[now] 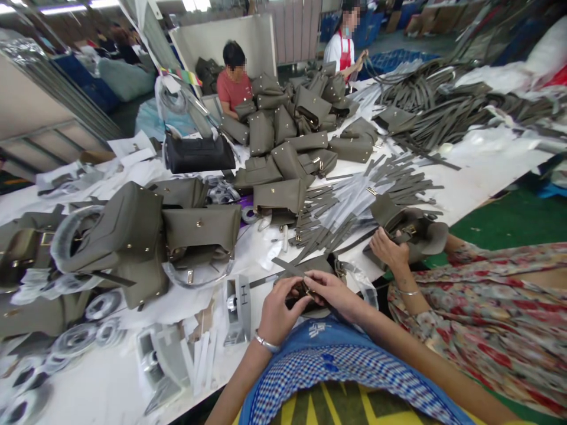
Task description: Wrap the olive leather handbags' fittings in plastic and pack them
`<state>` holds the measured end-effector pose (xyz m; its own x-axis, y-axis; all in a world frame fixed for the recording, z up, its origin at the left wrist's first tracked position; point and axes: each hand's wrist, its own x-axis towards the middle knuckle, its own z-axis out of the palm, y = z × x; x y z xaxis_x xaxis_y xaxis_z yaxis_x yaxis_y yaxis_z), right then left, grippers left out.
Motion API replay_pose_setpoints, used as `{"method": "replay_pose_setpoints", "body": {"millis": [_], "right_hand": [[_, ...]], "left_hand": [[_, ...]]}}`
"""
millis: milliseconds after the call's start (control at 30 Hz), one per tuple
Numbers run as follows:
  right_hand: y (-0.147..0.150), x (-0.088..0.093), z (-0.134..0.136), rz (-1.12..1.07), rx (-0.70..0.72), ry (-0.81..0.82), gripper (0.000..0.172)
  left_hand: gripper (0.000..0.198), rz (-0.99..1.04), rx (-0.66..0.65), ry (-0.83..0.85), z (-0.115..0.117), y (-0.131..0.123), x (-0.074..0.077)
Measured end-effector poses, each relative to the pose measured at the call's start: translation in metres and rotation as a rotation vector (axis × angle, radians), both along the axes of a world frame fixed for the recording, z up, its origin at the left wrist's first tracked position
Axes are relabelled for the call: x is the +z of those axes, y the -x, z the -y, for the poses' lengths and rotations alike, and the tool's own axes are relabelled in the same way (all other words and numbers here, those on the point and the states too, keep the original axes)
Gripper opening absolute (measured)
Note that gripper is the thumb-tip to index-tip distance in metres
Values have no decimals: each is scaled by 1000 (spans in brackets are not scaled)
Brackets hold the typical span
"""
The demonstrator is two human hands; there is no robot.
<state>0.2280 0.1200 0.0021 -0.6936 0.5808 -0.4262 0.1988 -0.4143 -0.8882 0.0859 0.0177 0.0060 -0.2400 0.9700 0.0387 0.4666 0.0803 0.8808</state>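
Observation:
My left hand (280, 310) and my right hand (333, 292) meet at the table's near edge, both closed on a small dark bag part with a brass buckle (306, 293). A grey strap (290, 268) runs across the top of this piece. A silver bracelet sits on my left wrist. Right beside me a co-worker's hand (390, 249) in a floral sleeve holds an olive-grey handbag (410, 227).
Olive-grey handbags (133, 236) lie at the left and in a heap (292, 130) at the far middle. Loose grey straps (376, 183) cover the table's centre and right. A black bag (198, 153), foam-wrapped handles (75, 339) and white packaging lie around. Two other people work at the far side.

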Motion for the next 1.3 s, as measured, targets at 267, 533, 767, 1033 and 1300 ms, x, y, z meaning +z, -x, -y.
{"method": "replay_pose_setpoints", "body": {"millis": [267,533,767,1033,1300], "right_hand": [[4,13,2,-29,-169,-53,39],[-3,18,0,-12,-97,-136,34],[-37,-6,-4,-48,-32,-108,41],[-47,-29,-4,-8,92,-24,43],[-13,-28,-16,-62,103,-92,48]], "left_hand": [[48,-203,44,-12,4,-10,4],[31,-432,108,-100,-1,4,5],[39,137,232,-5,-10,31,-23],[43,651,185,-8,-14,29,-41],[38,508,-44,99,-25,19,-44]]}}
